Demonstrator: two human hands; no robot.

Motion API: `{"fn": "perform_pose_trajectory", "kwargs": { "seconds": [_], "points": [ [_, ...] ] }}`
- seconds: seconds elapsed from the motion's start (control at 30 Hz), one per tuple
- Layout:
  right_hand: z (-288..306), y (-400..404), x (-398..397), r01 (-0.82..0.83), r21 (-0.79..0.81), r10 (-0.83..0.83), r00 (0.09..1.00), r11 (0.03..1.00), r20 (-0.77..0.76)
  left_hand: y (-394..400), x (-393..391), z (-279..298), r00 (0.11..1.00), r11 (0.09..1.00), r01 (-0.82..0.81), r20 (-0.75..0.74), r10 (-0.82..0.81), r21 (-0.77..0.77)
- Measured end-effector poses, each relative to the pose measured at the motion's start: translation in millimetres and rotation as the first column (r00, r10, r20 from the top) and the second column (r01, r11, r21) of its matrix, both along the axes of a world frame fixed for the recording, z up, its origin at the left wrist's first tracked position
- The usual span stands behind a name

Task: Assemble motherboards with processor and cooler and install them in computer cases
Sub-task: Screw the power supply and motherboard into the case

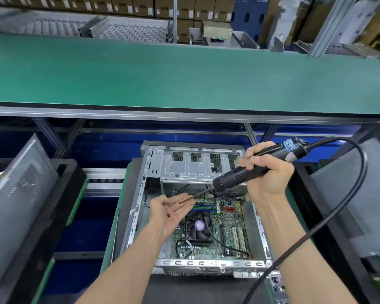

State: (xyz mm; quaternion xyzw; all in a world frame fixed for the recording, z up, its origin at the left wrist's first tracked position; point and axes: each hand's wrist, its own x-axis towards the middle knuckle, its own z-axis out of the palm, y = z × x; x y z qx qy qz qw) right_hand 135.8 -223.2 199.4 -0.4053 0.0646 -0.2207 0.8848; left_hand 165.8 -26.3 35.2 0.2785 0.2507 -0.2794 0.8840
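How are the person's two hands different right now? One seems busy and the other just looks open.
The right hand is curled round the black electric screwdriver; the left hand lies flat, palm up. The right hand is higher, above the case's drive bay; the left hand hovers lower, over the motherboard. The left palm carries a small dark screw; the screwdriver's bit tip lies over its fingers. Both are bare, over the open computer case.

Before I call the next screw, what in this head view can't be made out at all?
- Mounting holes on the motherboard: too small, some hidden under the left hand and cooler fan.
- The screw in the palm: too small to tell its type.
- Bit tip of the electric screwdriver, gripped by the right hand: whether it carries a screw is unclear.
- Neighbouring cases: cut off by the side edges.
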Motion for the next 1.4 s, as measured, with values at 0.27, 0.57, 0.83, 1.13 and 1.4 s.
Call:
{"fn": "perform_pose_trajectory", "kwargs": {
  "seconds": [0.27, 0.57, 0.83, 1.13, 1.4],
  "points": [
    [5.3, -6.9, -2.3, 0.038, -0.021, -0.038, 0.999, 0.999, -0.004, -3.9, -0.4, -5.2, 0.992, 0.959, 0.114, 0.015, -0.122, 0.258],
    [5.5, -9.6, -5.1, 0.048, -0.004, -0.048, 0.999, 0.999, 0.016, -4.3, -2.1, -7.0, 0.998, 0.99, 0.029, 0.044, -0.036, 0.137],
    [6.4, -9.4, -7.6, 0.059, 0.04, -0.06, 0.998, 0.997, 0.035, -3.7, -1.7, -7.3, 1.0, 1.0, -0.03, -0.006, 0.03, -0.007],
    [6.1, -4.0, -8.6, 0.087, 0.086, -0.09, 0.995, 0.992, 0.038, -1.6, 1.4, -9.8, 0.996, 0.995, -0.091, -0.02, 0.09, -0.046],
    [11.8, -13.7, -11.0, 0.096, 0.082, -0.101, 0.993, 0.992, 0.065, -6.8, -1.2, -3.5, 0.997, 0.999, -0.028, 0.07, 0.027, 0.018]
  ]
}}
